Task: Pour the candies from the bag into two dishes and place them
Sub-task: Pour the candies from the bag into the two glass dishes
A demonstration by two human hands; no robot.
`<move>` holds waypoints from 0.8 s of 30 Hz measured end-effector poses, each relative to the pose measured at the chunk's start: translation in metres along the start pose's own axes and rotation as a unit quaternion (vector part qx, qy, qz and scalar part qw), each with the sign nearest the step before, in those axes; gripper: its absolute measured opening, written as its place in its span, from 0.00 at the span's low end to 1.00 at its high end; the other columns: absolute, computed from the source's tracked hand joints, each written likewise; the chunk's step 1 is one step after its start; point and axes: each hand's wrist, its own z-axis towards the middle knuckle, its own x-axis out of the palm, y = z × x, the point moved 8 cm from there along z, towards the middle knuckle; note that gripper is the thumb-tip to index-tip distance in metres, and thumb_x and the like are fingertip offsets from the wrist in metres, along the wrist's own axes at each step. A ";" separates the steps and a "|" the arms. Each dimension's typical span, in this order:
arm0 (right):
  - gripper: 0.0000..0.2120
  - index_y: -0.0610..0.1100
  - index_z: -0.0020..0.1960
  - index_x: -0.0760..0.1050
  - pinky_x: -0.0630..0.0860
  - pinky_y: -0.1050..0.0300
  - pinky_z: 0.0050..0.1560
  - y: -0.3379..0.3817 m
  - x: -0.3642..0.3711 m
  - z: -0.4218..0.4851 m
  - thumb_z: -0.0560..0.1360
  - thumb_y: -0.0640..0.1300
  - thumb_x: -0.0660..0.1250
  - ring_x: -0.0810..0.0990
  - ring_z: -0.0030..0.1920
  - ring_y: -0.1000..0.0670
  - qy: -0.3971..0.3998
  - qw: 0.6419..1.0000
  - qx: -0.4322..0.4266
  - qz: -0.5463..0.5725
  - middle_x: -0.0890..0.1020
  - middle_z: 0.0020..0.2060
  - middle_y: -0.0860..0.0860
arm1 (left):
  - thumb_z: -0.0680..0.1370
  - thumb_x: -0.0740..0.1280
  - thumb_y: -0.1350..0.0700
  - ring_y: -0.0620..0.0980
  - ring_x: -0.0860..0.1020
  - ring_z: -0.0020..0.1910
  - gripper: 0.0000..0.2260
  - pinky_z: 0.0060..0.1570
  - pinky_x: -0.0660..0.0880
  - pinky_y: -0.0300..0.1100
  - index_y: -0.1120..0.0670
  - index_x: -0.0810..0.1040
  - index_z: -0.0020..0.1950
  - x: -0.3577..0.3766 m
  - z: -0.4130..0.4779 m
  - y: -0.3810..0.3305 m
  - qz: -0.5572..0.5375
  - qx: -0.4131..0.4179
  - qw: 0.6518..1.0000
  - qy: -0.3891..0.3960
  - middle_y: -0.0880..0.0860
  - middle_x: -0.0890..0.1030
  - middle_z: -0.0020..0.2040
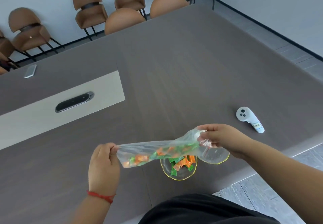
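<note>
A clear plastic zip bag (153,149) with several orange and green wrapped candies hangs stretched sideways between both hands. My left hand (103,166) pinches its bottom corner. My right hand (222,139) grips the bag's mouth end, which has a red zip line. Below the bag, a clear glass dish with a yellow rim (178,175) holds several orange and green candies (183,163). A second glass dish (218,157) with a yellow rim lies right of it under my right hand; I see no candy in it.
A white hand controller (249,118) lies on the brown table (174,66) to the right. A phone (30,70) and a black oval socket cover (74,102) sit far left. Brown chairs (89,8) line the far edge. The table's near right edge runs close by the dishes.
</note>
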 end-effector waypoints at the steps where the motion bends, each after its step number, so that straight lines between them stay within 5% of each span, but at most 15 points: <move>1: 0.10 0.47 0.53 0.81 0.77 0.63 0.40 -0.006 -0.013 0.000 0.74 0.37 0.68 0.84 0.39 0.53 -0.014 1.000 0.008 0.015 0.86 0.41 0.48 | 0.78 0.59 0.61 0.51 0.72 0.40 0.08 0.39 0.66 0.41 0.58 0.76 0.43 0.009 0.007 -0.011 0.002 0.025 1.000 0.015 0.52 0.76 0.40; 12: 0.12 0.40 0.57 0.81 0.79 0.54 0.51 -0.090 -0.089 0.006 0.76 0.34 0.64 0.80 0.45 0.46 -0.130 0.974 0.100 0.158 0.84 0.46 0.44 | 0.75 0.53 0.46 0.52 0.73 0.40 0.18 0.41 0.68 0.42 0.57 0.76 0.40 0.086 0.056 -0.119 0.012 0.196 0.972 0.130 0.52 0.76 0.38; 18: 0.12 0.43 0.55 0.82 0.79 0.54 0.51 -0.115 -0.097 0.011 0.76 0.35 0.63 0.80 0.44 0.47 -0.154 0.963 0.116 0.187 0.84 0.45 0.45 | 0.77 0.60 0.53 0.52 0.73 0.39 0.11 0.41 0.66 0.40 0.58 0.77 0.40 0.102 0.067 -0.156 0.034 0.243 0.958 0.148 0.51 0.74 0.37; 24: 0.10 0.44 0.53 0.81 0.78 0.58 0.38 -0.127 -0.101 0.014 0.77 0.36 0.63 0.80 0.37 0.51 -0.163 0.957 0.135 0.199 0.84 0.40 0.47 | 0.77 0.59 0.54 0.50 0.72 0.39 0.12 0.41 0.65 0.38 0.58 0.78 0.40 0.107 0.069 -0.180 0.037 0.270 0.949 0.161 0.52 0.76 0.38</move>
